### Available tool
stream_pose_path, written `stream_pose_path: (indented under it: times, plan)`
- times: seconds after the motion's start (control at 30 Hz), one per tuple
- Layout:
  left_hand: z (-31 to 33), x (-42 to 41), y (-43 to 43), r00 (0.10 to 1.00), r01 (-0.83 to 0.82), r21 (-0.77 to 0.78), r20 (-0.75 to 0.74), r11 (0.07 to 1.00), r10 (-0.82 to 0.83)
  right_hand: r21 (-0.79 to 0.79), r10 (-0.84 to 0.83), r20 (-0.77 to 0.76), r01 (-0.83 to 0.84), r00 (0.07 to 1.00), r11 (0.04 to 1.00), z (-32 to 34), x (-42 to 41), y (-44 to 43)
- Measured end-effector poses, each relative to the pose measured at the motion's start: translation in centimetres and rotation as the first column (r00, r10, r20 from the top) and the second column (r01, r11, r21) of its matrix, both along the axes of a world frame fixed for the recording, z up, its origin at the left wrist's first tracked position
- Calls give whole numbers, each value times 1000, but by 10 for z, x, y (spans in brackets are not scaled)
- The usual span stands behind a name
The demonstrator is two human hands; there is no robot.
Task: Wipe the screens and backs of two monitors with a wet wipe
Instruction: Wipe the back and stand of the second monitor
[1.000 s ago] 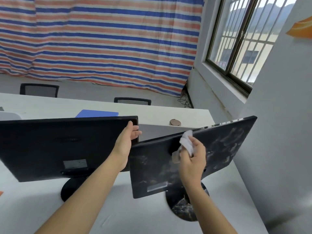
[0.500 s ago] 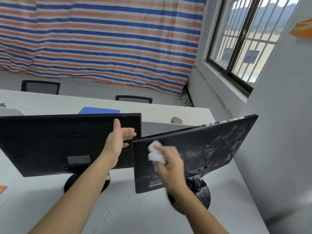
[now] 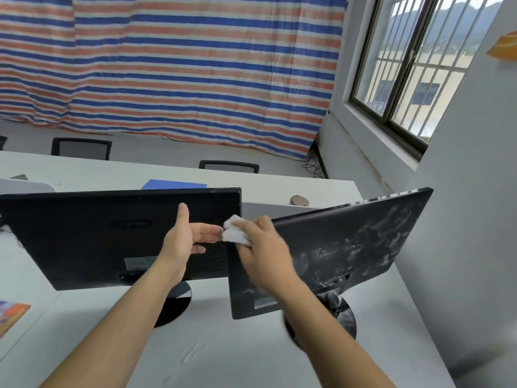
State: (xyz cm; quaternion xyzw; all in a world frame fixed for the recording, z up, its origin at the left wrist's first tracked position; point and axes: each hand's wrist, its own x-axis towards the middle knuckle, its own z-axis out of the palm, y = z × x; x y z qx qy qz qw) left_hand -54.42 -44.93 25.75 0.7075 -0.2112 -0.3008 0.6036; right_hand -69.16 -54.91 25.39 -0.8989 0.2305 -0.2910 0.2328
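Caller: Leftward slides the right hand [image 3: 265,256] since half a second ago, and the wet wipe [image 3: 236,233] rides with it, off the middle of the back panel to the near top corner of the right monitor [image 3: 363,242]. Left hand [image 3: 187,239] has let go of the left monitor [image 3: 92,239] entirely!

Analyst: And look at it now: flat, thumb up, fingers straight and reaching for the wipe, tips just beside it (touching or not, I can't call it). Right-hand fingers are curled round the wad, bunched tight.

Caller: How does that wipe handle?

Analyst: Soft, limp, damp, next to no weight, I'd judge. It'll fold wherever you pinch it, so take the loose white end poking past the knuckles. Monitors are another story: stiff panels on round stands [image 3: 176,303], probably tippy, so steady one by its top edge, never the screen face.

Caller: Wet streaks all over that right back; the left one looks dry and untouched.
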Motion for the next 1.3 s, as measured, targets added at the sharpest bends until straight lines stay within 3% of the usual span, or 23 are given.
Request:
stream_pose_path:
  times: [0.17,0.27,0.37,0.4,0.47,0.53,0.57,0.63,0.67,0.77,0.83,0.9,0.97,1.03,1.13,1.23,1.3]
  plan:
    - [6,-6,2,995,15,31,98,999,-18,169,-352,122,330,928,929,2,-36,-60]
    - [6,-8,7,986,64,40,153,997,-70,184,-441,204,408,874,894,-9,-33,-56]
    - [5,-11,8,982,56,20,181,998,-59,94,-290,272,275,918,957,-32,-11,-15]
    - [6,-12,8,983,50,8,176,999,-50,34,-174,214,171,961,985,-44,-4,0]
    - [8,-13,7,985,53,6,166,999,-53,-107,53,-83,-62,995,992,-83,5,21]
    - [11,-13,7,981,75,17,178,997,-76,-3,159,-291,-167,943,986,-118,1,28]
    - [12,-14,7,978,82,20,190,996,-85,84,164,-299,-146,940,986,-126,-7,26]
    - [11,-16,6,966,88,20,243,996,-90,186,97,-243,-51,965,981,-126,-22,17]
    - [10,-16,7,958,90,20,271,996,-92,164,35,-196,-3,980,986,-121,-27,12]
    - [11,-15,6,952,97,25,290,995,-100,114,-132,159,115,978,987,-79,-28,3]
    - [12,-14,4,948,96,31,302,995,-101,69,-145,328,129,933,989,-55,-16,3]
    - [11,-12,1,943,91,32,318,995,-96,-36,-92,352,111,932,993,-50,-2,8]
    - [12,-10,-1,947,80,22,311,997,-83,-149,-35,229,71,973,986,-64,10,15]
    - [13,-9,-2,961,82,4,264,997,-80,-209,-9,-47,0,999,978,-91,16,23]
    - [15,-11,-1,970,93,21,225,995,-95,-71,-44,-280,25,959,997,-129,11,29]
    - [15,-11,0,967,107,21,232,994,-109,18,-51,-281,58,959,998,-137,-2,25]
    - [14,-9,2,967,104,19,232,994,-106,-41,-85,-155,80,984,996,-123,-4,22]
